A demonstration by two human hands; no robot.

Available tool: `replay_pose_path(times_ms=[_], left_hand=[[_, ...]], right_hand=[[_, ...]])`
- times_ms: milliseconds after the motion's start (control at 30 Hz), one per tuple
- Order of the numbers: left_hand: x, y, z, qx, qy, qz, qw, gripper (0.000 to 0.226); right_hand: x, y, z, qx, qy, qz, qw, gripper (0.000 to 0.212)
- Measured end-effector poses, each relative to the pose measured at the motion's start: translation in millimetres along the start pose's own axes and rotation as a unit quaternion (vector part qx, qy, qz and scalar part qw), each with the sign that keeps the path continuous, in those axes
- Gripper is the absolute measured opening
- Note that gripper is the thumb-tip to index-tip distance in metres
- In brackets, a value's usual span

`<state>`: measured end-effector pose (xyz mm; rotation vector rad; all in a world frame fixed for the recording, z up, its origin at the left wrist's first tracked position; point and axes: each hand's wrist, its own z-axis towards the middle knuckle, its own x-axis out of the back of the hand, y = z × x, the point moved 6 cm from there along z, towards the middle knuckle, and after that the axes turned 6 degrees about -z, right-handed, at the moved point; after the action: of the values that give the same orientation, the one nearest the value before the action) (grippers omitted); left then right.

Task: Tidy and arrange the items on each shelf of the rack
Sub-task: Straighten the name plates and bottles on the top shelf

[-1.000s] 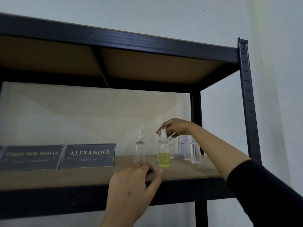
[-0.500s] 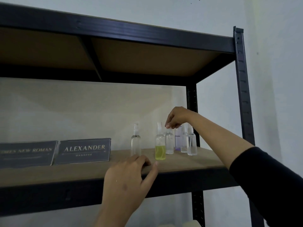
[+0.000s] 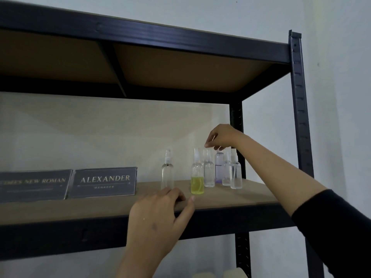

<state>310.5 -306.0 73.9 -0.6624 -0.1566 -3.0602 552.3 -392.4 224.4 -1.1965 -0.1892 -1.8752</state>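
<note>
Right hand (image 3: 221, 137), fingers pinched narrow above the clear plastic spray bottles (image 3: 208, 171): grip one cap, slide toward nine o'clock; left hand (image 3: 158, 215) braces the wooden shelf (image 3: 230, 197).

Dim room: a plain pale wall (image 3: 339, 97) rises behind and beside the shelving.

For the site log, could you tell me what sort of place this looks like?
Probably an office storeroom or back room. A dark metal rack stands against a bare wall, its shelf holding small spray bottles and desk nameplates, one reading "ALEXANDER, MANAGER".
</note>
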Motion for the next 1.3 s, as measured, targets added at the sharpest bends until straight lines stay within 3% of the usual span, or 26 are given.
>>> replay_pose_path(times_ms=[67,133,267,333,500,800,1133,1300], left_hand=[[0.4,-0.1,-0.3,-0.001,-0.002,0.000,1.000,0.051],[0.4,-0.6,-1.1,-0.007,0.003,0.001,1.000,0.053],[0.7,0.8,-0.9,-0.007,0.006,0.000,1.000,0.054],[0.4,0.6,-0.4,-0.005,0.008,0.005,1.000,0.053],[-0.4,-0.1,0.1,0.002,0.007,0.005,1.000,0.048],[1.4,1.2,0.7,0.002,0.014,0.005,1.000,0.047],[-0.6,0.9,0.2,-0.004,0.005,-0.006,1.000,0.049],[2.2,-1.3,-2.5,-0.018,0.007,-0.009,1.000,0.046]], right_hand=[[9.3,-0.2,-17.9,-0.006,0.067,0.071,0.995,0.022],[8.3,1.8,-43.6,-0.013,0.075,0.130,0.989,0.035],[-36.0,4.9,-90.5,-0.062,-0.103,0.107,0.987,0.071],[-60.3,-0.6,-99.3,-0.056,-0.151,0.093,0.982,0.074],[-81.6,-6.2,-96.1,-0.020,-0.086,0.046,0.995,0.054],[-71.1,31.1,-84.5,-0.109,-0.059,-0.032,0.992,0.032],[-72.7,32.4,-81.8,-0.123,-0.057,-0.053,0.989,0.036],[-57.9,12.7,-91.9,-0.098,0.038,-0.116,0.988,0.052]])
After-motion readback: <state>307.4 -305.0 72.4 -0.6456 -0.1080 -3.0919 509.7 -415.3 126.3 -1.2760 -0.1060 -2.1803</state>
